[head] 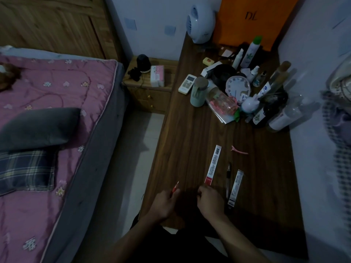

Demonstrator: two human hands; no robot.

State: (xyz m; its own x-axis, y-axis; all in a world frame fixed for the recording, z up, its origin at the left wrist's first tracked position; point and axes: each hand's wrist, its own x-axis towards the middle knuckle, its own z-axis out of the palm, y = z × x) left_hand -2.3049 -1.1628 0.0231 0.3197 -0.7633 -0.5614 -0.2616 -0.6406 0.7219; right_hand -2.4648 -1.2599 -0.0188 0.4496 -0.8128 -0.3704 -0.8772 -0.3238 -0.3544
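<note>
Head view looked down on the counter (pixel 190 139), where my left hand (pixel 165 204) pinched a thin red pen (pixel 176 186) at the near edge, tip raised as if for refilling, and my right hand (pixel 209 202) curled beside a long packet (pixel 213 165), its grip impossible to tell.
</note>
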